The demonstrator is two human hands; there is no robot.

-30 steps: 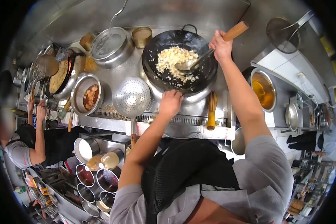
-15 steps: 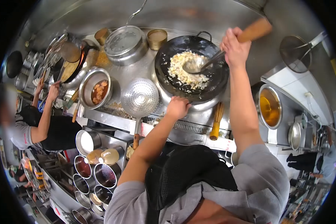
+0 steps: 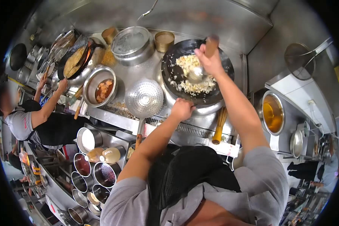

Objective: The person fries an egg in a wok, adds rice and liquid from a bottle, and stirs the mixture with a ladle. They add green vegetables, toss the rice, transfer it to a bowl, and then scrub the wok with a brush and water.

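Observation:
A black wok (image 3: pixel 168 80) sits on the burner before me, with loose food that looks like fried rice (image 3: pixel 198 87) in it. My left hand (image 3: pixel 182 109) is closed on the wok's near edge; any handle there is hidden by the fingers. My right hand (image 3: pixel 211 62) grips the wooden handle of a ladle (image 3: pixel 195 75) above the wok, and its metal bowl rests among the food. Left of the wok lies a perforated strainer (image 3: pixel 144 98). A bamboo brush (image 3: pixel 218 130) with a yellow handle is near the wok's front right.
A steel bowl (image 3: pixel 87 88) of sauced pieces and a lidded pot (image 3: pixel 133 47) stand to the left. Farther left, a co-worker (image 3: pixel 45 113) handles another pan (image 3: pixel 76 62). Sauce containers (image 3: pixel 105 175) fill the lower left. A pot of yellow liquid (image 3: pixel 273 114) is at right.
My right hand and the ladle's handle have swung left and lower, from the wok's right side to above it. The food has shifted and spread. My left hand stays on the wok's edge.

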